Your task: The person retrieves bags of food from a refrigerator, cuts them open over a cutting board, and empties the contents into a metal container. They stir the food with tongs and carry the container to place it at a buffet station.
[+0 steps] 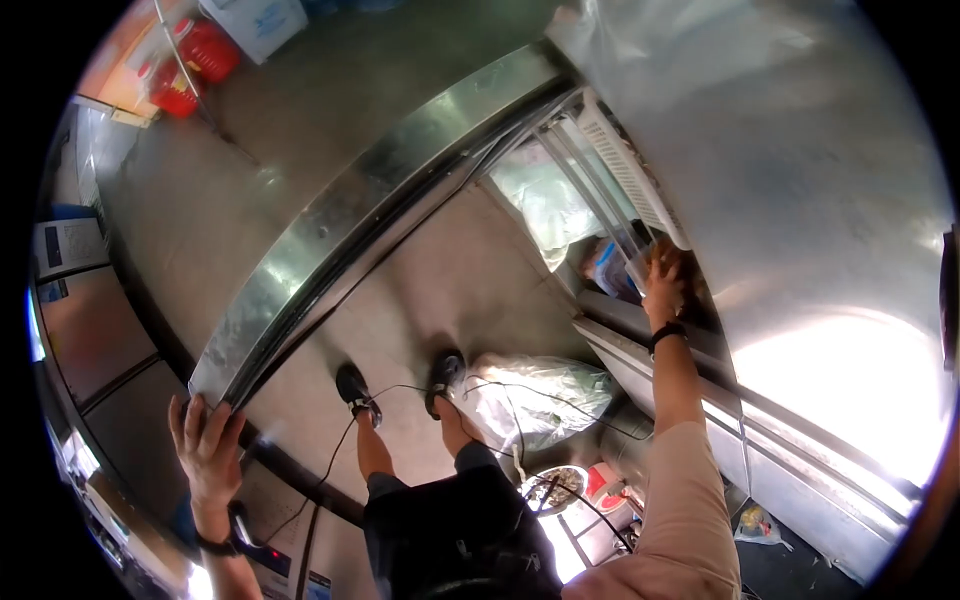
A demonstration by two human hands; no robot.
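My left hand (208, 450) rests at the lower end of a long metal edge (300, 255), its fingers apart and nothing held. At the right, my right hand (662, 284) reaches into an opening in a metal counter (800, 150). Its fingers bend around or against something beside metal rails (595, 185); what they touch is too small to tell. A blue-rimmed container (612, 270) lies just left of that hand. Above it runs a white slotted panel (630, 170).
A clear plastic bag (545, 395) lies on the floor (440, 260) by my feet, with black cables running across. Near it stand a bowl (556, 490) and a red container (606, 484). Red jugs (207, 50) are at the upper left, cabinets (95, 325) at the left.
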